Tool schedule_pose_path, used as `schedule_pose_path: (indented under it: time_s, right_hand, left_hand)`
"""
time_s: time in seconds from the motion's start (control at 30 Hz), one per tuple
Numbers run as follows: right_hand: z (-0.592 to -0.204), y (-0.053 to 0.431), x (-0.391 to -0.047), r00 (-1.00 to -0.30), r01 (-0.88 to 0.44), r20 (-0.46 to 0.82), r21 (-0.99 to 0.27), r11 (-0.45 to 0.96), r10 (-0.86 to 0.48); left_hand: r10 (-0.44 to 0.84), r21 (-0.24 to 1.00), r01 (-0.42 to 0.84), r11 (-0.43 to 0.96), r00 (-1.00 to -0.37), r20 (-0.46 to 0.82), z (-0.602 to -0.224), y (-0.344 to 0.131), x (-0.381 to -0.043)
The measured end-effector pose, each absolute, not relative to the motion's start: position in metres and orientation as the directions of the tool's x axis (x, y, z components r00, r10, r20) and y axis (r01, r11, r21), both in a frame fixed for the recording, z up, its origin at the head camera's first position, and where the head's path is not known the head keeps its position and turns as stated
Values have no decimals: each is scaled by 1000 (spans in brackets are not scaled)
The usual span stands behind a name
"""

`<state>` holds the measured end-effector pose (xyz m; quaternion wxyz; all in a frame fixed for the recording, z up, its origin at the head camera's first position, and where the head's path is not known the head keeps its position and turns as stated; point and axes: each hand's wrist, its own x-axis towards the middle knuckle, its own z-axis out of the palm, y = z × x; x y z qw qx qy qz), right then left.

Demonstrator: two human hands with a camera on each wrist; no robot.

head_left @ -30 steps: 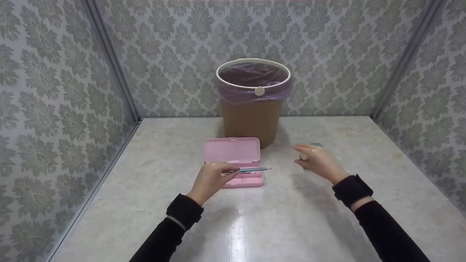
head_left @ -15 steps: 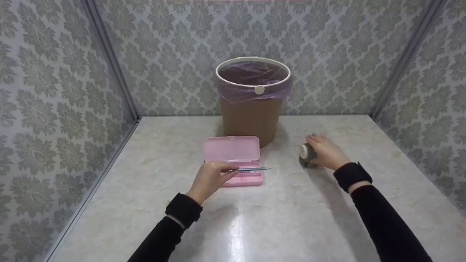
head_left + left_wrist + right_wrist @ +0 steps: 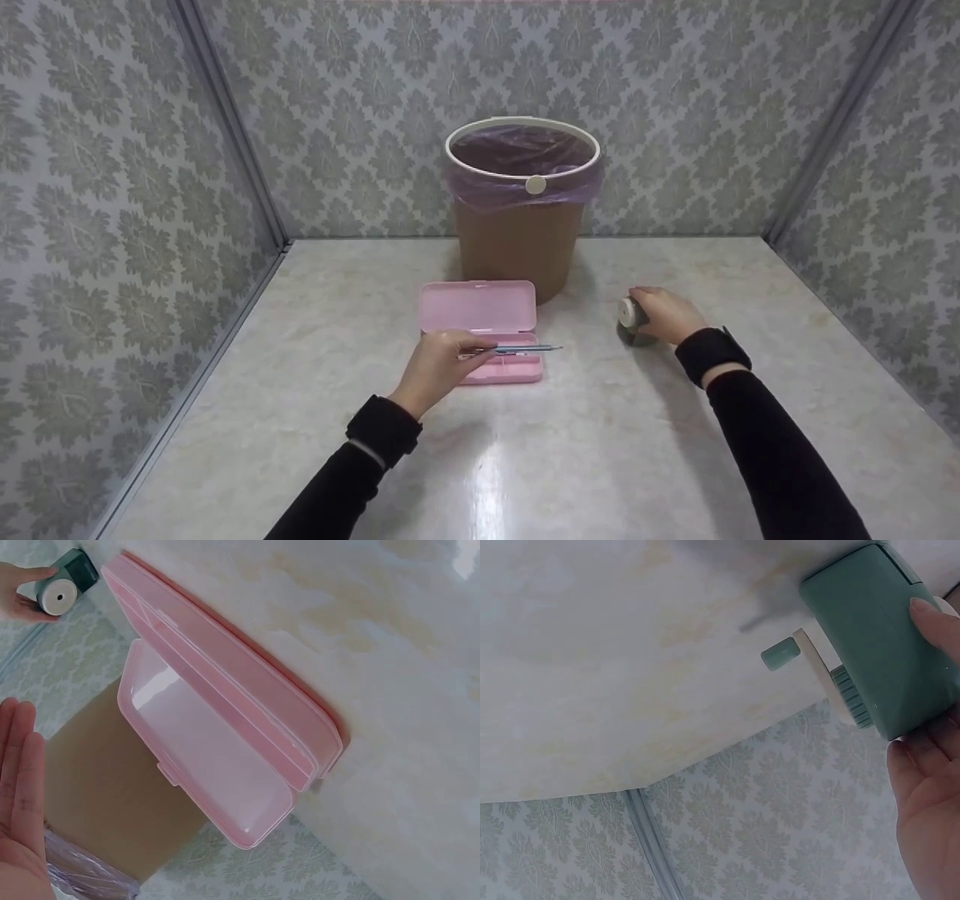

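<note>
My left hand (image 3: pixel 439 364) pinches a slim blue pencil (image 3: pixel 534 348) by one end, its tip pointing right toward the sharpener. The pencil is above a pink pencil case (image 3: pixel 521 373), whose lid (image 3: pixel 202 742) stands open. To the right, my right hand (image 3: pixel 671 315) grips a green hand-crank pencil sharpener (image 3: pixel 628 314) from above and behind. Its round cream face (image 3: pixel 58 597), with a small hole in the middle, is turned toward the left hand. The crank handle (image 3: pixel 780 654) sticks out at the other end. In the left wrist view, the pencil is hidden.
Behind the case stands a brown bin (image 3: pixel 517 244) with a cream rim and a purple liner bag (image 3: pixel 517 195). Patterned walls (image 3: pixel 360 112) enclose the pale marbled table (image 3: pixel 337 315) at the back and sides.
My right hand has gone from spread fingers at the sharpener to gripping it over its top, uncovering its cream face. The left hand has stayed almost still with the pencil.
</note>
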<state>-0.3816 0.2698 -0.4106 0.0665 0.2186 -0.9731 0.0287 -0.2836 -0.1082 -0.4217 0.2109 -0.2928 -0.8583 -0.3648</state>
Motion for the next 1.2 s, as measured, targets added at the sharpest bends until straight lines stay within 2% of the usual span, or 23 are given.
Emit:
schedule_pose_path:
  time_s: [0.43, 0.73, 0.93, 1.2]
  right_hand:
    - [-404, 274, -378, -902, -421, 117, -36, 906, -415]
    - [-396, 267, -363, -900, -436, 70, -97, 895, -431]
    - [-391, 250, -341, -863, -505, 70, -95, 858, -500]
    - [-391, 222, -306, -777, -627, 149, -82, 775, -612]
  left_hand:
    - [340, 518, 650, 555, -746, 573, -420, -111, -285]
    - [331, 534, 644, 548, -753, 568, -422, -116, -285]
    - [331, 517, 641, 567, -752, 570, -422, -119, -285]
    - [334, 518, 641, 567, -753, 566, -427, -123, -282]
